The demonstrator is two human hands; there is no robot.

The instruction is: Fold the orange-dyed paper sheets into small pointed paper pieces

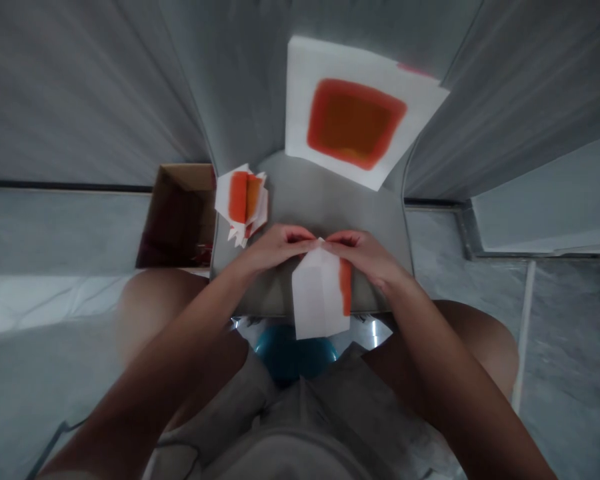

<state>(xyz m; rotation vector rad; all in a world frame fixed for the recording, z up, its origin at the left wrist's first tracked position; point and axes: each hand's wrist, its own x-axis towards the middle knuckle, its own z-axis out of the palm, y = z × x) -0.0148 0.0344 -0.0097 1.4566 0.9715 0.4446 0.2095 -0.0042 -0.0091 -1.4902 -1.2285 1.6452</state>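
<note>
Grey marbled flooring (565,347) spreads around a low grey tabletop (325,193), with the seated person's bare knees (165,300) on either side of its near edge. A folded white paper (317,297) lies at that near edge, its lower end jutting past the rim. It narrows to a point at the top, and a slim orange stripe (346,287) runs down its right side. Both hands sit close together at the point, the left hand (277,247) and the right hand (363,257) curled inward with their fingers (300,235) pressed onto the paper from either side. Their fingertips nearly meet at the tip, so the hands are together and holding the fold between them. Farther along the tabletop lies a white sheet (300,100) with a large orange-red square patch, one corner reaching past the far edge. Left of the hands sits a small pile of folded white papers (243,203) with orange marks. Just beyond the tabletop's left side stands an open cardboard box (177,217), and a round blue object (293,353) shows below the near edge, between the knees.
</note>
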